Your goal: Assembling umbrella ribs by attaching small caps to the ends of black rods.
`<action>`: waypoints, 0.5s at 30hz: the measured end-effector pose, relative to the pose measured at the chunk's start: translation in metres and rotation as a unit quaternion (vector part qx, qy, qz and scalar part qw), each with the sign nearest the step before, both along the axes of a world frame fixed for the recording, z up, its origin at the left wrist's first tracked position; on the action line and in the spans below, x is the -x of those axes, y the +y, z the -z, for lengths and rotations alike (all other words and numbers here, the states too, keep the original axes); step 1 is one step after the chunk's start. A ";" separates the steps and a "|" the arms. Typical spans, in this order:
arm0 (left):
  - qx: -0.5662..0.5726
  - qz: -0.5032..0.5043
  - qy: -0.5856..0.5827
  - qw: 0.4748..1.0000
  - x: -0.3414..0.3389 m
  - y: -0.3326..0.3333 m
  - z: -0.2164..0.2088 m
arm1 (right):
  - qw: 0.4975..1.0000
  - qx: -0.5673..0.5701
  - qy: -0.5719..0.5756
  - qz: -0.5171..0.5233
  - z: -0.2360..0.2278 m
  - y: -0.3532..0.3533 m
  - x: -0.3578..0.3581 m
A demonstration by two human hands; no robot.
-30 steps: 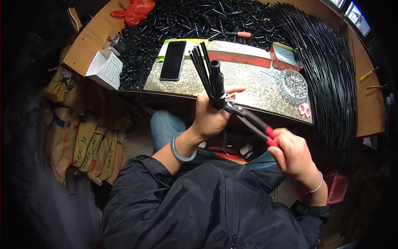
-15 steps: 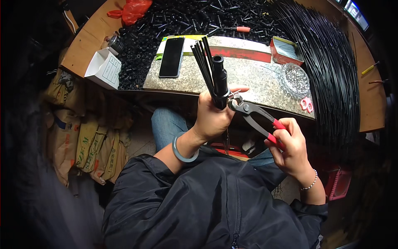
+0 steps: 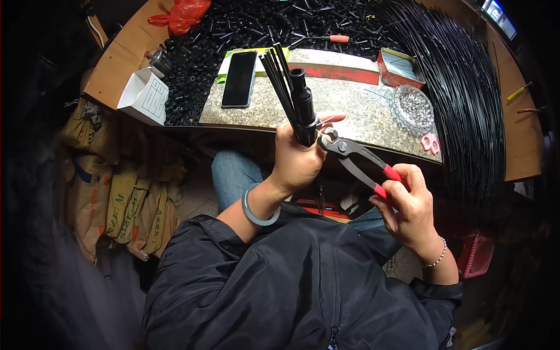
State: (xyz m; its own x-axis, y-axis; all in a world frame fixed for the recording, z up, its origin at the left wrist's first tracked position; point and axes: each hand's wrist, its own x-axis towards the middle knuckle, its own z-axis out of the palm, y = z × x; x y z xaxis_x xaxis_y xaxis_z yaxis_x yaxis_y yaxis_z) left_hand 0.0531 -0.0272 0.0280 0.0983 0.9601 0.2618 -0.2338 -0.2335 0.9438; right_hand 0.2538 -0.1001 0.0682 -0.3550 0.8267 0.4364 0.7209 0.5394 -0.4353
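My left hand [image 3: 296, 166] is closed around the lower end of a stepped black tube [image 3: 302, 102], which stands almost upright, hollow end up. Thin black rods [image 3: 277, 81] fan up beside it from the same grip. A short piece of thin silvery wire [image 3: 328, 121] sticks out at the tube's collar, near an outstretched finger. My right hand [image 3: 408, 201] grips the red handles of a pair of end-cutting pincers [image 3: 363, 156]. Their jaws are at the collar, just below the wire; whether they pinch it is hard to make out.
Beyond my hands, a speckled worktop [image 3: 350, 111] carries a black phone [image 3: 239, 80], a glass dish [image 3: 413, 109], pink-handled scissors [image 3: 430, 143] and a red tin [image 3: 401, 69]. Small black parts [image 3: 262, 23] heap behind; long black rods [image 3: 461, 105] lie right. A white box [image 3: 143, 96] stands left.
The tube and rods have shifted slightly up and left, leaning a little more leftward. The pincer jaws have followed, staying at the collar. Both hands keep their grips.
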 end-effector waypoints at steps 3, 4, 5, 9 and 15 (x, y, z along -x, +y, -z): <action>-0.015 -0.008 0.001 1.000 0.000 0.001 0.001 | 0.998 -0.053 -0.040 -0.016 0.002 0.003 -0.001; -0.015 -0.011 0.015 1.000 0.000 0.001 0.002 | 0.998 -0.048 -0.039 -0.024 0.006 0.001 -0.001; -0.015 -0.015 0.029 0.999 0.000 0.000 0.002 | 0.998 -0.044 -0.038 -0.033 0.009 -0.001 -0.001; -0.109 0.030 0.009 0.993 0.002 -0.004 0.004 | 0.625 0.649 0.389 -0.192 0.005 -0.002 -0.017; -0.105 0.010 0.082 0.991 0.008 -0.005 -0.004 | 0.990 0.124 0.044 -0.051 0.010 -0.005 0.005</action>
State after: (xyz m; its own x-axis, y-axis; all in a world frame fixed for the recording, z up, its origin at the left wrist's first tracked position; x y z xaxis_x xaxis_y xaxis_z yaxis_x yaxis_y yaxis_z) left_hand 0.0451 -0.0322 0.0319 0.1749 0.8833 0.4349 -0.0888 -0.4257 0.9005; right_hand 0.2488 -0.1050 0.0583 -0.4118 0.8741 0.2576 0.6222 0.4762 -0.6214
